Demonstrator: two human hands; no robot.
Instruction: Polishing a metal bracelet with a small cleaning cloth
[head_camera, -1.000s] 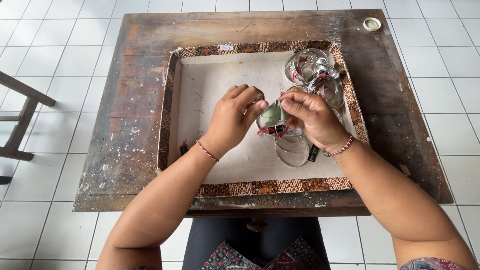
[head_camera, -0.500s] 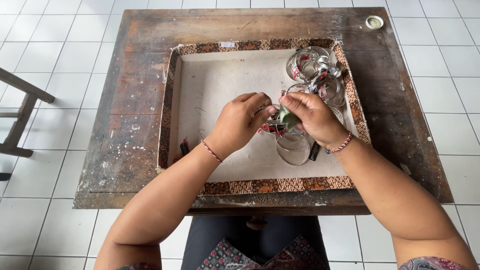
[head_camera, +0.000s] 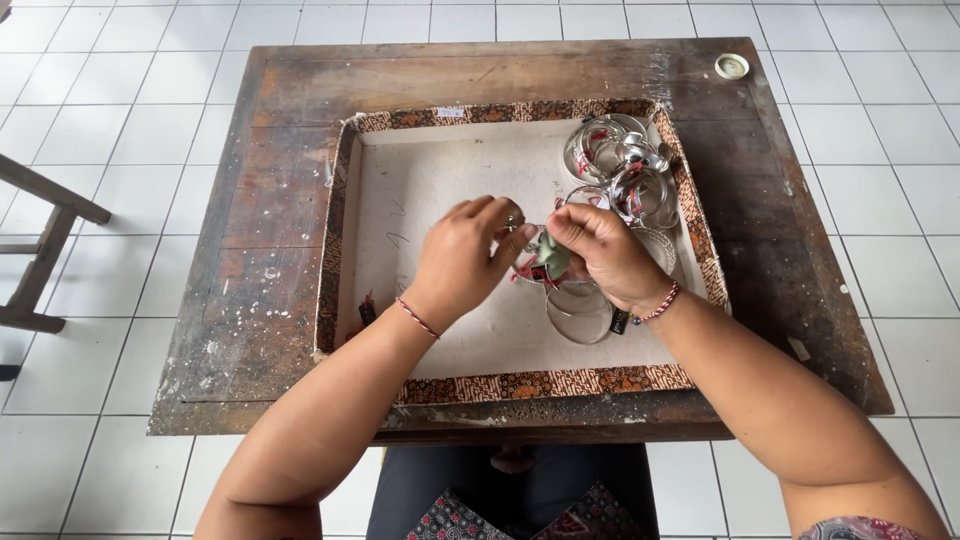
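While both hands meet over the middle of the shallow tray (head_camera: 345, 250), the left hand (head_camera: 465, 255) is curled, its fingertips pinched on the near edge of a small ring ornament (head_camera: 545, 262), a clear hoop with a green piece and red strands in it. From the other side, the right hand (head_camera: 600, 255) closes on the same ornament, thumb and forefinger pressed to the green piece. The ornament sits between the two hands, raised just above the tray's pale lining, a little right of centre. Each wrist wears a thin red cord bracelet; the right one (head_camera: 658, 305) shows pale beads as well.

Just below the hands a plain clear ring (head_camera: 578, 322) lies flat on the lining, and a small dark object (head_camera: 619, 321) sits beside it, close to the right wrist. At the far right corner of the tray a heap of finished rings (head_camera: 625, 165) with red bits inside is piled together, some overlapping. Near the left wall lies a small dark item with a red tip (head_camera: 367, 309); what it is cannot be told.

The tray, edged in brown patterned cloth, rests on a worn wooden table (head_camera: 260, 260). A small round lid (head_camera: 732, 66) sits at the table's far right corner. White floor tiles (head_camera: 100, 130) surround the table, and part of a wooden stool (head_camera: 45, 240) shows at the left
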